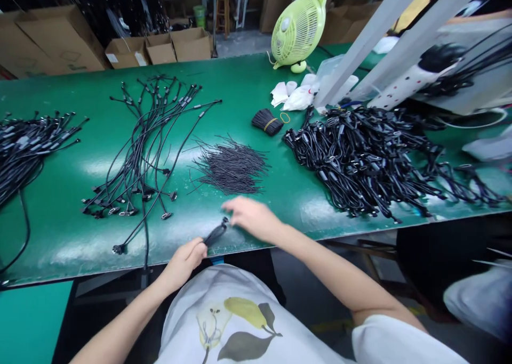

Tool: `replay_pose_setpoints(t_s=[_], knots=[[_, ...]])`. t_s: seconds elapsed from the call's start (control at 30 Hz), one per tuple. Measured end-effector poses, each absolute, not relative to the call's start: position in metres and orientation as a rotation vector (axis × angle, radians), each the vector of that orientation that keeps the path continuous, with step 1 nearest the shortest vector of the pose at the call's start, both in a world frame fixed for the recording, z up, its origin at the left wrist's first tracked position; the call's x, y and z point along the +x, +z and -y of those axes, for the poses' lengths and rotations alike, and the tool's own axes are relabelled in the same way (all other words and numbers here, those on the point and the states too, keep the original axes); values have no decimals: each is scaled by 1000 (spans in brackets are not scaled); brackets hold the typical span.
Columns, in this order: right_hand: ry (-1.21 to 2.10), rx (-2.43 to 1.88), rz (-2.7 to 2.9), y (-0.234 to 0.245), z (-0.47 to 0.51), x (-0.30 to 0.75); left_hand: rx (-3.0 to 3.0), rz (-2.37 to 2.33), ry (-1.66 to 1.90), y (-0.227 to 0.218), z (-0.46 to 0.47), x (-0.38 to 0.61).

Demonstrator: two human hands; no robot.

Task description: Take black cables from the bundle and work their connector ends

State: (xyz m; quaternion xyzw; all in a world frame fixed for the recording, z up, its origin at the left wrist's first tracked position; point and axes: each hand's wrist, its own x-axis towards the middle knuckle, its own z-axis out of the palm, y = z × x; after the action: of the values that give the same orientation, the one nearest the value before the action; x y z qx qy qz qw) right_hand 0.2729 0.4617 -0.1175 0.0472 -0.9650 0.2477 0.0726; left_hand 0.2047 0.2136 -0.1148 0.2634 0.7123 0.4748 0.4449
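My left hand is closed around one end of a folded black cable at the table's front edge. The cable's other end points up and to the right. My right hand is beside that far end, slightly blurred, its fingers apart with nothing visible between them. Just beyond it lies a loose pile of thin black twist ties. Left of the pile, unfolded black cables with connectors are spread out. A large heap of folded black cables covers the table at right.
More black cables lie at the far left of the green table. Behind the ties sits a banded black bundle. A green fan, white crumpled plastic and grey posts stand farther back. Cardboard boxes are beyond.
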Motion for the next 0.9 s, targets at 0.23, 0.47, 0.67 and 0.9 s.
replay_pose_setpoints(t_s=[0.23,0.47,0.67,0.9], knots=[[767,-550,2634,-128,-523,241,282,-1512,1579,-116,-228,215],[1235,-593,2435,-122,-516,257,170,-1382,1670,-115,-236,223],[1687,-470,2325,-108,-473,280,207,-1264,1716,-93,-264,226],[927,-8,2626,-100,-415,311,451,-1570,1654,-104,-284,219]])
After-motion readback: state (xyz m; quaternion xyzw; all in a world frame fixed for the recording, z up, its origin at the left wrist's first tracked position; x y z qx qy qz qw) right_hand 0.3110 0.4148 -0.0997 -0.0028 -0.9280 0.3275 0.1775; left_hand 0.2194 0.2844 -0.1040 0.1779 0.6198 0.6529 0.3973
